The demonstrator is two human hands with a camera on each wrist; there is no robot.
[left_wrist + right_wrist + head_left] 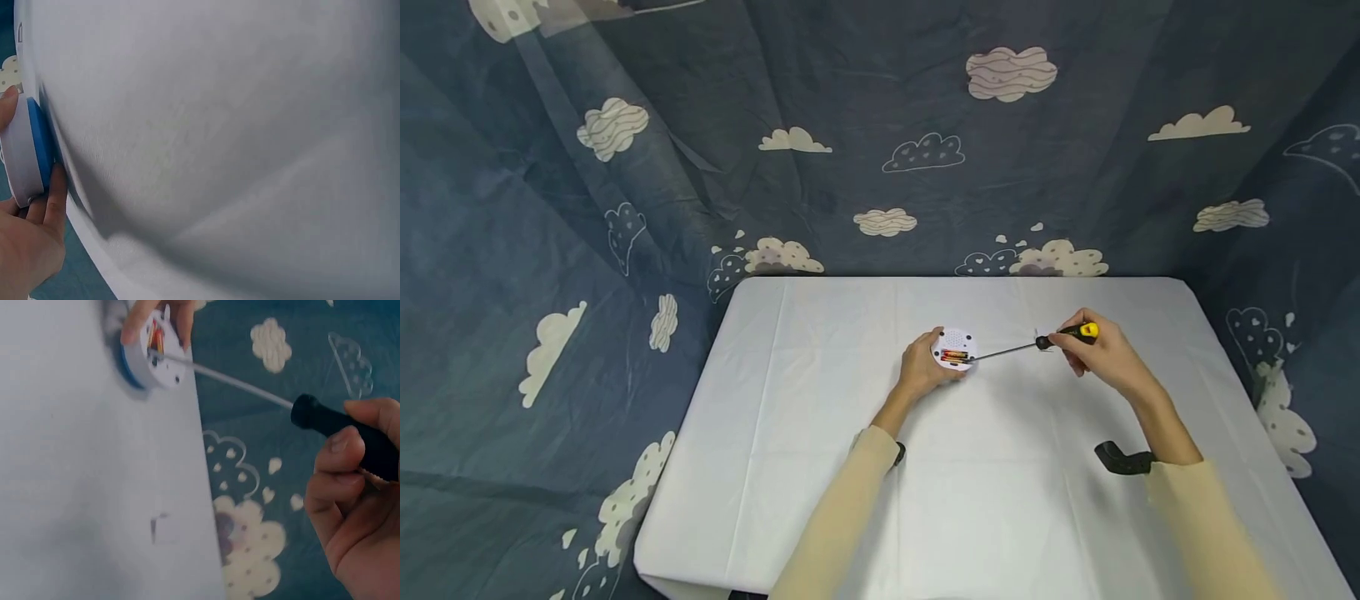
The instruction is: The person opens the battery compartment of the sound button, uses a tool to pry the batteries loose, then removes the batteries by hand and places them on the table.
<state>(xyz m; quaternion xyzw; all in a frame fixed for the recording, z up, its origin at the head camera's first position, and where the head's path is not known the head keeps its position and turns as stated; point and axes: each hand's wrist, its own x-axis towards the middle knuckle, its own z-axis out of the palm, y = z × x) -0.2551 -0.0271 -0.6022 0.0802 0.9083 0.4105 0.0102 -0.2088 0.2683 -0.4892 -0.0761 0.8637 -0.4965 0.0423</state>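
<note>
While the left hand (921, 367) grips a device (958, 338) mid-frame, the right hand (1105, 347) holds a screwdriver (325, 419), probably prying batteries (954, 357), needing gentle leverage next.

- A round-cornered table covered in white cloth (745, 500) stands before the backdrop, faint crease lines running down its top.
- Dark blue fabric sheeting (850, 75) hangs behind the table and along both sides, its folds visible at upper left.
- Cream clouds with wavy lines (1011, 74) dot the fabric, among flat-based plain cream clouds (1201, 124).
- A thinly outlined cloud (923, 157) floats mid-backdrop.
- Spotted cream clouds (1060, 258) cluster just above the table's far edge, small pale flecks (1037, 227) near them.
</note>
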